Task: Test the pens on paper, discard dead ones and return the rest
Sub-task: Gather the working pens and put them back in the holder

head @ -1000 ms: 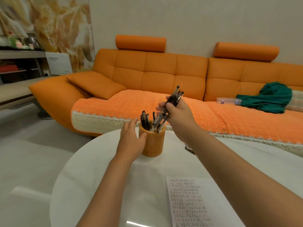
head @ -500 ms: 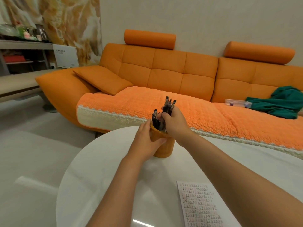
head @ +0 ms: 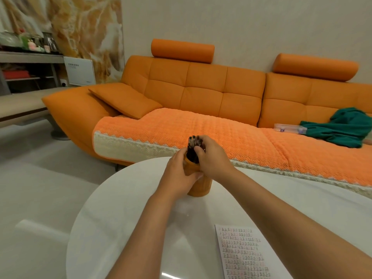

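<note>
An orange wooden pen holder (head: pixel 200 186) stands on the round white table (head: pixel 112 228) near its far edge. My left hand (head: pixel 181 174) grips the holder's side. My right hand (head: pixel 211 158) is curled over the rim, its fingers round a bunch of dark pens (head: pixel 192 147) that stand inside the holder. Only the pen tops show above my fingers. A sheet of paper (head: pixel 244 253) covered with rows of written marks lies at the front right of the table, beside my right forearm.
Behind the table runs a long orange sofa (head: pixel 201 93) with a woven seat cover. A green cloth (head: pixel 342 127) and a clear plastic box (head: pixel 289 128) lie on its right part. A shelf (head: pixel 26 57) with small items stands at the far left.
My right hand has lowered the bunch of pens from above the holder down into it. My left hand has closed round the holder's side. The view has shifted slightly.
</note>
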Motion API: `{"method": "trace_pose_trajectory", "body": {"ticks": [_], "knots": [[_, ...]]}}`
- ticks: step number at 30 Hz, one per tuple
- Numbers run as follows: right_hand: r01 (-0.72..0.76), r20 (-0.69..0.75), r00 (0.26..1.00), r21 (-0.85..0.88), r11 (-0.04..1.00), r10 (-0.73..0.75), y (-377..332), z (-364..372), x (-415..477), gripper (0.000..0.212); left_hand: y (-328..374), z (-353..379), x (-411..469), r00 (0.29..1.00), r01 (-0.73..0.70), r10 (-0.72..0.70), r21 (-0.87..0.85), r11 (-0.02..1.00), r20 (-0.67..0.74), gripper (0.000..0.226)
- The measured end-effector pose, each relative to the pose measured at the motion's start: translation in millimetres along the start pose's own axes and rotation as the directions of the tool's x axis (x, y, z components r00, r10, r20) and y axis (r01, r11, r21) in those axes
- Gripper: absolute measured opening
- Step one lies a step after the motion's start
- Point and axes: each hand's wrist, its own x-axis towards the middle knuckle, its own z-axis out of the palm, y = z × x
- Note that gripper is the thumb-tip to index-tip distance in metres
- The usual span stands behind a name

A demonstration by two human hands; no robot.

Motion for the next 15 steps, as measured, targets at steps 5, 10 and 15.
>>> {"method": "trace_pose_trajectory", "body": {"ticks": [5, 10, 15], "knots": [[-0.003, 0.013, 1.000, -0.094, 0.996, 0.004, -0.1, 0.4, -0.8, 0.033, 3.2, -0.6, -0.5, 0.999, -0.002, 0.002, -0.004, 1.000, -0.032, 0.079], [-0.021, 0.059, 0.998, 0.056, 0.998, 0.018, 1.4, -8.3, -5.5, 0.064, 16.7, -5.3, -5.0, 0.999, -0.020, 0.025, 0.115, 0.993, -0.044, 0.081], [0.015, -0.033, 0.999, 0.085, 0.996, -0.012, 10.7, -31.5, -24.2, 0.045, 31.2, -0.9, -12.1, 0.950, -0.145, 0.220, 0.315, 0.938, -0.220, 0.065]]}}
